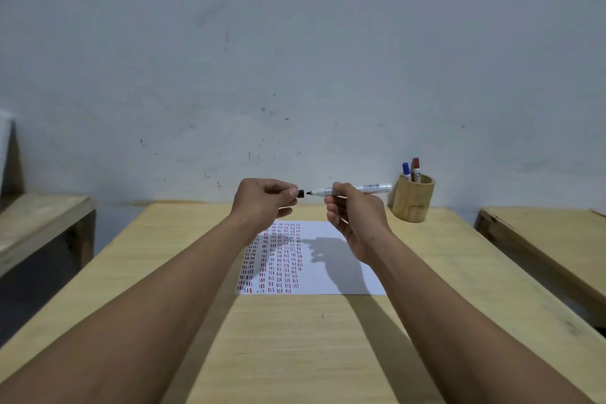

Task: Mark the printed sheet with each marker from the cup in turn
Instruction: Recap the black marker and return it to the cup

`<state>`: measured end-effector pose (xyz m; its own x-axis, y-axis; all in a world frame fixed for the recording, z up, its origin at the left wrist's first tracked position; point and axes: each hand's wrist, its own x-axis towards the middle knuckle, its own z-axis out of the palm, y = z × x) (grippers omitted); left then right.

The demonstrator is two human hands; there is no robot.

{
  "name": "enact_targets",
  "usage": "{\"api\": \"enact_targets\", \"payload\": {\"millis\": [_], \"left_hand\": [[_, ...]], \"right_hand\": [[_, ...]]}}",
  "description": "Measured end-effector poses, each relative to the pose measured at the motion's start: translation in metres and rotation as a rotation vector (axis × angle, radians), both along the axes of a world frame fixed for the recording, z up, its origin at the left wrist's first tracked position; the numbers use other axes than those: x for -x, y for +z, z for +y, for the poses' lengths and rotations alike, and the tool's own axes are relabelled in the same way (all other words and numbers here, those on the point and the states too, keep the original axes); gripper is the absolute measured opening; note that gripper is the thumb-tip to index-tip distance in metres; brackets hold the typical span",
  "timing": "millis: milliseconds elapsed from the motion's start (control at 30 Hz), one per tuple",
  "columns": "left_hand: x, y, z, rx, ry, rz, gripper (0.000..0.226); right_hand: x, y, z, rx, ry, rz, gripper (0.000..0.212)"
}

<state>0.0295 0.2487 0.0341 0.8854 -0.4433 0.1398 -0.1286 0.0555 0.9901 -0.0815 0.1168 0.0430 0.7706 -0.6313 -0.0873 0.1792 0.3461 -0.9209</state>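
Both my hands are raised above the white printed sheet (331, 259), which lies on the wooden table and carries columns of short red, blue and black marks on its left half. My right hand (355, 213) grips a white-barrelled black marker (367, 188) held level, its bare tip pointing left. My left hand (262, 202) pinches the marker's black cap (300, 193) a small gap from the tip. At the back right stands a wooden cup (414, 198) holding a blue-capped marker (406, 170) and a red-capped marker (416, 168).
The table (295, 338) butts against a grey scuffed wall. Other wooden tables stand to the left (39, 223) and to the right (551, 239), with gaps between. My hands cast a shadow on the sheet's right half.
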Motion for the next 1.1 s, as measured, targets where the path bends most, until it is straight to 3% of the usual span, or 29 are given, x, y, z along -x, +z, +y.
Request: {"api": "enact_targets", "payload": {"millis": [600, 800, 900, 1000, 1033, 1100], "left_hand": [[0.023, 0.02, -0.015, 0.042, -0.133, 0.036, 0.016], [0.032, 0.023, -0.02, 0.045, -0.088, -0.028, 0.009], [0.039, 0.024, -0.026, 0.062, -0.058, -0.042, 0.006], [0.045, 0.026, -0.036, 0.025, -0.003, -0.115, 0.008], [0.047, 0.028, -0.039, -0.003, 0.023, -0.156, 0.008], [0.049, 0.032, -0.046, -0.055, 0.08, -0.255, 0.008]], "right_hand": [[0.018, 0.003, -0.016, 0.053, 0.065, 0.009, 0.015], [0.013, 0.004, -0.016, -0.071, 0.064, -0.063, 0.012], [0.008, 0.007, -0.014, -0.167, -0.044, -0.085, 0.012], [0.003, 0.004, -0.017, -0.082, -0.189, -0.092, 0.058], [0.003, 0.003, -0.02, -0.022, -0.209, -0.088, 0.063], [0.006, 0.006, -0.023, 0.16, -0.189, -0.023, 0.034]]}}
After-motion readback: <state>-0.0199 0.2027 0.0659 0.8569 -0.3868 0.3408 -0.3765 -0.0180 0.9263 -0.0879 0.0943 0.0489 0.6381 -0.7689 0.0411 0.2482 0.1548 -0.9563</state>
